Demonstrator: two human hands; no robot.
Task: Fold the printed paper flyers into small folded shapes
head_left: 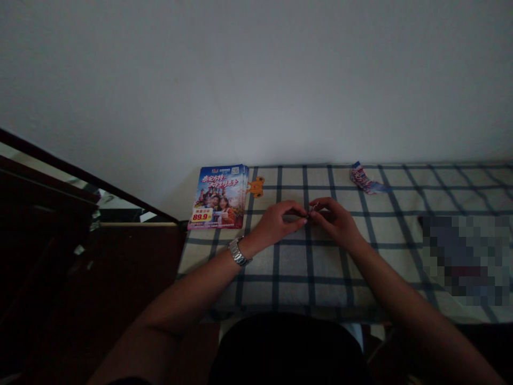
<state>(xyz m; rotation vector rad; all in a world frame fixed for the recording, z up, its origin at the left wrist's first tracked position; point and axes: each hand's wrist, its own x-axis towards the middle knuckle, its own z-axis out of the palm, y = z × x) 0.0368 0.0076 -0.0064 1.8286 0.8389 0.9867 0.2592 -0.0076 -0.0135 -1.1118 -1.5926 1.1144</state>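
Observation:
Over the middle of the checked cloth (290,262), my left hand (280,218) and my right hand (333,220) meet at their fingertips. Both are closed in a pinch around something small, dark and partly shiny (312,210), too small and dim to name. The fingers cover most of it. A metal-banded wristwatch (239,251) is on my left wrist. Left of my left hand lies a stack of printed flyers (218,198), the top one marked 89.9. An orange bear-shaped piece (255,187) sits against the stack's right edge.
A crumpled red, white and blue wrapper (363,179) lies near the wall (280,80) at the back right. The right end of the table holds a blurred-out item (467,262). A dark rail (84,174) slopes down at left toward the table's corner.

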